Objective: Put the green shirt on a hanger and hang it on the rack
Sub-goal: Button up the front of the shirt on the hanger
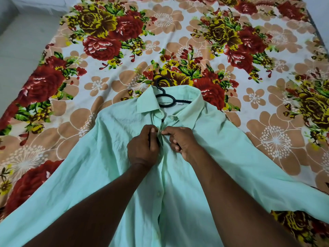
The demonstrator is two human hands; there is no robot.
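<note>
Pinching the two front edges of the shirt [106, 148] together just under the collar [193, 106], with the left grip [142, 147] and right grip [180, 142] each clamped on cloth, likely buttoning it to keep it on the hanger [165, 102] inside, all flat on the bed [106, 77].

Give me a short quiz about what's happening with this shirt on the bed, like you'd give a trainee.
1. True or false: the black hanger already sits inside the neck of the green shirt.
2. What are the left hand and right hand doing? A) pinching the shirt's front edges together below the collar; B) lifting the hanger's hook; C) folding a sleeve.
3. Fill in: the shirt lies spread on a ___-patterned sheet.
Key: 1 true; 2 A; 3 flower.
</note>
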